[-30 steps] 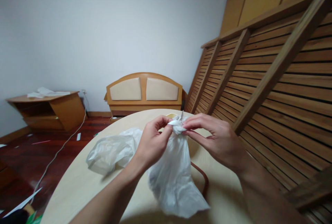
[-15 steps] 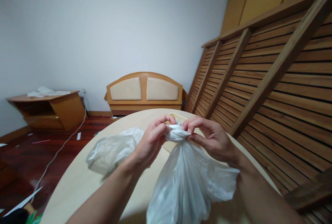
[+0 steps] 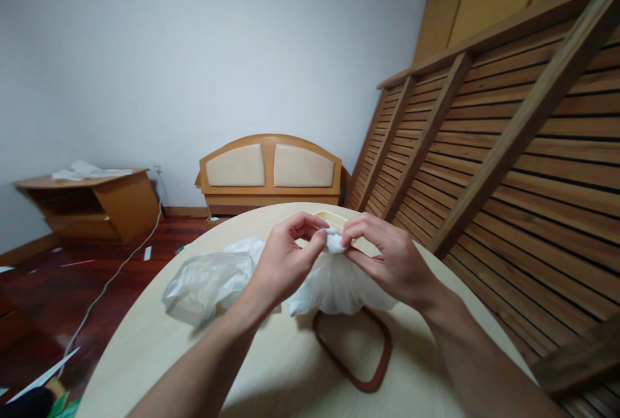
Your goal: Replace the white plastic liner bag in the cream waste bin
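A white plastic bag (image 3: 334, 285) is bunched into a knotted top between my two hands, above the round table. My left hand (image 3: 290, 253) pinches the left side of the knot with thumb and fingers. On the opposite side, my right hand (image 3: 387, 256) grips the knot the same way. The bag's body spreads out below and behind the fingers. Nearer to me on the table lies a brown ring-shaped frame (image 3: 385, 356), its far edge partly under the bag. Behind my hands shows the rim of a pale yellow tray or container (image 3: 329, 216), mostly hidden.
Another crumpled plastic bag (image 3: 208, 285) lies left of my left arm on the round table (image 3: 145, 340). Slatted wooden panels (image 3: 533, 166) lean on the right. A headboard (image 3: 268, 169) stands at the wall, a low cabinet (image 3: 121, 208) at left, with a cable (image 3: 116, 276) across the floor.
The bag's hanging body has swung up and away from me, uncovering the brown frame on the table. Both hands still grip the knot, which looks more tightly bunched.
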Demonstrator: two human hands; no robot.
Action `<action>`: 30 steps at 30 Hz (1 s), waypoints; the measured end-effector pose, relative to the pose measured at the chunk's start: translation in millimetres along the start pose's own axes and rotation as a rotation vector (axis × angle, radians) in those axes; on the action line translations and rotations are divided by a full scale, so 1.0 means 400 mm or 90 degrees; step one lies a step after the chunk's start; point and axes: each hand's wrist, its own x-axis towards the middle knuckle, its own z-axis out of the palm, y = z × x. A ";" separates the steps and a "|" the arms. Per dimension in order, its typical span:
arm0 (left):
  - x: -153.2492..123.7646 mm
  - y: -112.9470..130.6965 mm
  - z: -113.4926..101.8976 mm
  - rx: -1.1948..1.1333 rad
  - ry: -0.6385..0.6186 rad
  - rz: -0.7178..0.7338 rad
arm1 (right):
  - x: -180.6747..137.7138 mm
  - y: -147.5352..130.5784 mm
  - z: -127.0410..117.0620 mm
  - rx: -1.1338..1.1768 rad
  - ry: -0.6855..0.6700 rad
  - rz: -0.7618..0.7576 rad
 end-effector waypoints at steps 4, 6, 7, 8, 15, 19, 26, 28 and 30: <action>0.003 -0.007 -0.003 0.052 0.014 0.018 | -0.007 0.011 -0.002 0.064 0.015 -0.021; 0.006 -0.009 -0.007 0.067 0.020 0.018 | -0.012 0.014 -0.001 0.096 0.040 -0.011; 0.008 -0.010 -0.008 0.068 0.024 0.013 | -0.015 0.014 0.000 0.119 0.057 0.002; 0.010 -0.011 -0.010 0.059 0.026 0.001 | -0.016 0.014 0.002 0.145 0.077 0.020; 0.011 -0.003 -0.012 -0.133 -0.007 -0.036 | 0.001 0.027 0.017 0.290 0.229 0.310; 0.006 0.000 -0.010 -0.139 0.017 0.027 | 0.007 0.027 0.005 0.430 0.120 0.465; -0.005 -0.006 -0.005 -0.086 0.021 0.119 | -0.006 -0.023 0.003 0.477 -0.077 0.394; -0.008 -0.005 -0.004 -0.067 0.035 0.134 | -0.009 -0.027 0.009 0.445 -0.105 0.384; -0.008 -0.004 -0.005 -0.044 0.050 0.130 | -0.007 -0.021 0.010 0.419 -0.092 0.384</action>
